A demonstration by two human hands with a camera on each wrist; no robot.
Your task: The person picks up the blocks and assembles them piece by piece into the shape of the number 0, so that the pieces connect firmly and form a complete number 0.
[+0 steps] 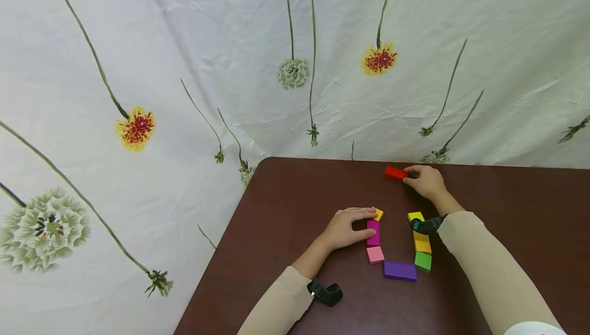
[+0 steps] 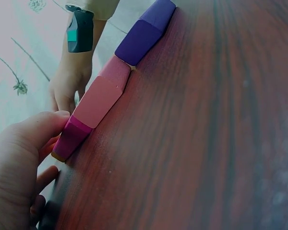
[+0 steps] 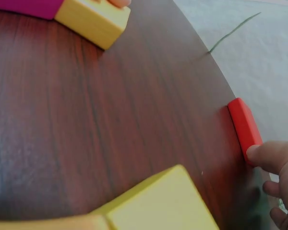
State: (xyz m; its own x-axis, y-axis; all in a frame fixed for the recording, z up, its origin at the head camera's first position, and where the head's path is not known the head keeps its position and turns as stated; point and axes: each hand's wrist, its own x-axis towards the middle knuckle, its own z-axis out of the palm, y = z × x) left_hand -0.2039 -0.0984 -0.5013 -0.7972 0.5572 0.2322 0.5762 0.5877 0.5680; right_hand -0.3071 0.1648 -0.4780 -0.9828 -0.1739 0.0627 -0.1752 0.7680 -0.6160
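At the table's far edge, my right hand (image 1: 426, 182) pinches the near end of a red block (image 1: 395, 173); the thumb lies on it in the right wrist view, while the other fingertips there are partly hidden. My left hand (image 1: 346, 228) rests at the left row of blocks with fingers extended. Its thumb touches the magenta block (image 1: 374, 233), and a fingertip lies on the yellow-orange block (image 3: 93, 21) at the row's far end. Below these sit a pink block (image 1: 375, 254) and a purple block (image 1: 400, 271), lying crosswise.
Opposite, a right row holds a yellow block (image 1: 416, 216), an orange-yellow block (image 1: 422, 243) and a green block (image 1: 422, 261), partly under the right wrist's black strap (image 1: 427, 225). Behind the brown table (image 1: 286, 196) hangs a flowered white cloth (image 1: 258, 58).
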